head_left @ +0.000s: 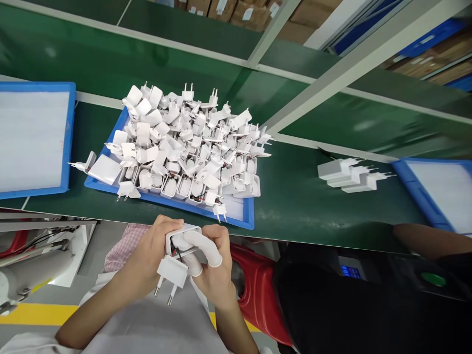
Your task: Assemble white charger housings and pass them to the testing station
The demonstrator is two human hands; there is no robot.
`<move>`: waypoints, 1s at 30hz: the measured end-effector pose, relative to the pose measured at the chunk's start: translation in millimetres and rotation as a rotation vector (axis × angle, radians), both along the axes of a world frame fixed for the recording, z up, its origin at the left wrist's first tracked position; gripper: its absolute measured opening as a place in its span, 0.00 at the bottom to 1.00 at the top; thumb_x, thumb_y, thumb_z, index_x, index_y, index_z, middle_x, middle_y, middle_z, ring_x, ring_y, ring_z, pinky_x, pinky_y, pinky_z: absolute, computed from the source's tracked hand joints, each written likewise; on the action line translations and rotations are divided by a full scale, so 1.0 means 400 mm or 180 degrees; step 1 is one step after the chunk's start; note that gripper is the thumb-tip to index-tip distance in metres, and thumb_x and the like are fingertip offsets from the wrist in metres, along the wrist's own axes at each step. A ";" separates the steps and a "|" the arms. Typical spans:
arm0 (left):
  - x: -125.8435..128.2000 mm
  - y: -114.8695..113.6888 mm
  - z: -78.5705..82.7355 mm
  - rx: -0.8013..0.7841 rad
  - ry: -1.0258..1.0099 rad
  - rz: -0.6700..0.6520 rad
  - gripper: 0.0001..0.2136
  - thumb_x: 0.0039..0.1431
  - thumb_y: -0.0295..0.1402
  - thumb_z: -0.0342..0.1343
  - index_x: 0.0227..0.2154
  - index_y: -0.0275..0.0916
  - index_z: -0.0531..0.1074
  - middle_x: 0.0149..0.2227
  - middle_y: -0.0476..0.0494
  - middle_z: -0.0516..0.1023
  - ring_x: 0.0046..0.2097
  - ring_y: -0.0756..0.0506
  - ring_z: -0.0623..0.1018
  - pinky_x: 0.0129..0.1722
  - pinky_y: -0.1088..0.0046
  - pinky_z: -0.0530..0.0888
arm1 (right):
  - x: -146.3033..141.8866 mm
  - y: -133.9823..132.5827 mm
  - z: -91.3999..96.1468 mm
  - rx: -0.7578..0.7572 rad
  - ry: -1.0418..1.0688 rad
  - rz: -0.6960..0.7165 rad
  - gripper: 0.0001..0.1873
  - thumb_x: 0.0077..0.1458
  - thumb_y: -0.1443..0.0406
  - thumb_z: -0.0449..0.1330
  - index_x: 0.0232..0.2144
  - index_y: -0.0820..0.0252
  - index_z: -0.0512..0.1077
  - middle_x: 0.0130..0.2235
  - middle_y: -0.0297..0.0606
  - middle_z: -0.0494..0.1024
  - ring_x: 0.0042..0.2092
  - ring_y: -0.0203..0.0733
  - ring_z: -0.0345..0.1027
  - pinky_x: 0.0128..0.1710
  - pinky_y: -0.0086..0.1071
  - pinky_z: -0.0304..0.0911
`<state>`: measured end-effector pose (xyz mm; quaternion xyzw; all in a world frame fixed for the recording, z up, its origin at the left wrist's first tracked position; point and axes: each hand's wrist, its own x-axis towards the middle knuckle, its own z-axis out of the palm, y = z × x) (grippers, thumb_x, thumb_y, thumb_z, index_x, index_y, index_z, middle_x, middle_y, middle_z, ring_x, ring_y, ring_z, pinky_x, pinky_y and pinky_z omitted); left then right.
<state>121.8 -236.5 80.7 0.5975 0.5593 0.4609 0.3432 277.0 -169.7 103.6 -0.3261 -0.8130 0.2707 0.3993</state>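
My left hand is closed around the side of a white charger housing just in front of the bench edge. Its pronged plug cap hangs from the housing's near end on red and black wires, prongs down. Two fingers of my right hand, in white finger covers, press at the open housing while the rest wraps its right side. What lies beneath those fingertips is hidden. Beyond my hands, a blue-rimmed tray is heaped with similar open white chargers, many with caps dangling.
On the right of the green bench lie white chargers with prongs pointing right. Blue-rimmed trays stand at left and right. Another person's forearm reaches in at right, near a red stool. A slanted metal post rises behind.
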 end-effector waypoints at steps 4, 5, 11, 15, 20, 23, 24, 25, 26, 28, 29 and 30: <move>-0.004 0.003 0.020 -0.0063 0.0005 -0.0157 0.25 0.57 0.26 0.55 0.57 0.46 0.59 0.47 0.40 0.68 0.44 0.42 0.73 0.40 0.64 0.73 | 0.008 0.021 -0.005 0.0014 -0.0050 0.0477 0.11 0.64 0.66 0.52 0.49 0.54 0.64 0.36 0.35 0.58 0.35 0.40 0.59 0.30 0.32 0.62; -0.006 0.004 0.028 -0.0052 -0.0003 -0.0175 0.23 0.57 0.27 0.54 0.56 0.45 0.59 0.46 0.41 0.68 0.42 0.43 0.73 0.38 0.65 0.73 | 0.009 0.023 -0.010 -0.0059 -0.0059 0.0567 0.12 0.65 0.66 0.51 0.50 0.54 0.63 0.37 0.36 0.58 0.36 0.41 0.60 0.31 0.32 0.63; 0.003 0.019 0.056 -0.0515 -0.0340 0.0494 0.11 0.59 0.27 0.53 0.45 0.43 0.64 0.40 0.46 0.68 0.38 0.47 0.71 0.37 0.71 0.71 | 0.005 -0.022 -0.053 -0.0112 0.0648 -0.0010 0.25 0.65 0.56 0.55 0.60 0.53 0.56 0.44 0.42 0.64 0.39 0.44 0.62 0.37 0.39 0.66; 0.016 0.025 0.044 -0.0644 -0.0287 0.0626 0.12 0.60 0.29 0.53 0.47 0.44 0.66 0.44 0.46 0.70 0.43 0.44 0.72 0.42 0.68 0.71 | -0.037 -0.065 -0.048 0.0773 0.0430 -0.0380 0.19 0.61 0.59 0.59 0.53 0.53 0.65 0.42 0.43 0.68 0.42 0.49 0.63 0.39 0.43 0.65; 0.018 0.033 0.044 -0.0825 0.0025 0.0159 0.15 0.56 0.22 0.52 0.45 0.44 0.67 0.46 0.46 0.70 0.45 0.43 0.72 0.41 0.68 0.70 | -0.074 -0.052 -0.009 0.0751 0.0058 -0.0714 0.16 0.61 0.62 0.62 0.50 0.54 0.66 0.42 0.43 0.73 0.45 0.51 0.64 0.41 0.43 0.64; 0.005 0.037 0.056 -0.0817 -0.0129 0.0192 0.16 0.55 0.22 0.54 0.45 0.45 0.65 0.44 0.48 0.70 0.43 0.45 0.72 0.40 0.70 0.69 | -0.046 -0.024 0.014 0.0591 0.0030 -0.0401 0.17 0.61 0.65 0.60 0.52 0.56 0.66 0.42 0.43 0.75 0.44 0.50 0.67 0.41 0.44 0.66; -0.001 0.036 0.060 -0.0789 -0.0166 0.0187 0.16 0.56 0.22 0.53 0.45 0.45 0.65 0.43 0.48 0.69 0.42 0.46 0.72 0.40 0.71 0.69 | -0.032 -0.015 0.020 0.0503 0.0045 -0.0245 0.17 0.61 0.67 0.59 0.52 0.56 0.67 0.43 0.43 0.76 0.44 0.50 0.68 0.41 0.44 0.66; -0.008 0.035 0.064 -0.0759 -0.0202 0.0141 0.16 0.56 0.22 0.53 0.45 0.45 0.65 0.43 0.49 0.69 0.42 0.46 0.71 0.40 0.71 0.68 | -0.019 -0.007 0.026 0.0410 0.0072 -0.0096 0.16 0.62 0.69 0.58 0.52 0.55 0.67 0.44 0.43 0.76 0.45 0.50 0.69 0.41 0.44 0.67; -0.014 0.033 0.068 -0.0741 -0.0226 0.0040 0.15 0.56 0.22 0.53 0.45 0.45 0.65 0.42 0.49 0.69 0.41 0.47 0.71 0.40 0.72 0.68 | -0.007 0.000 0.032 0.0324 0.0092 0.0047 0.16 0.62 0.70 0.56 0.52 0.55 0.68 0.45 0.43 0.76 0.46 0.50 0.69 0.42 0.45 0.68; -0.023 0.027 0.077 -0.0771 -0.0243 -0.0266 0.14 0.57 0.22 0.53 0.44 0.44 0.65 0.41 0.50 0.68 0.40 0.48 0.70 0.39 0.73 0.66 | 0.010 0.008 0.044 0.0176 0.0098 0.0332 0.16 0.63 0.70 0.54 0.52 0.54 0.68 0.46 0.44 0.76 0.47 0.50 0.70 0.43 0.46 0.70; -0.026 0.024 0.082 -0.0776 -0.0253 -0.0402 0.13 0.58 0.23 0.53 0.44 0.44 0.65 0.39 0.50 0.67 0.38 0.48 0.69 0.37 0.74 0.65 | 0.014 0.008 0.049 0.0134 0.0090 0.0450 0.16 0.63 0.69 0.56 0.53 0.55 0.68 0.47 0.45 0.76 0.48 0.51 0.70 0.45 0.47 0.70; -0.028 0.020 0.087 -0.0774 -0.0252 -0.0500 0.13 0.58 0.24 0.53 0.44 0.45 0.65 0.38 0.50 0.67 0.37 0.49 0.68 0.36 0.74 0.65 | 0.016 0.006 0.055 0.0127 0.0079 0.0526 0.18 0.62 0.68 0.58 0.54 0.56 0.67 0.48 0.46 0.76 0.49 0.51 0.70 0.47 0.48 0.70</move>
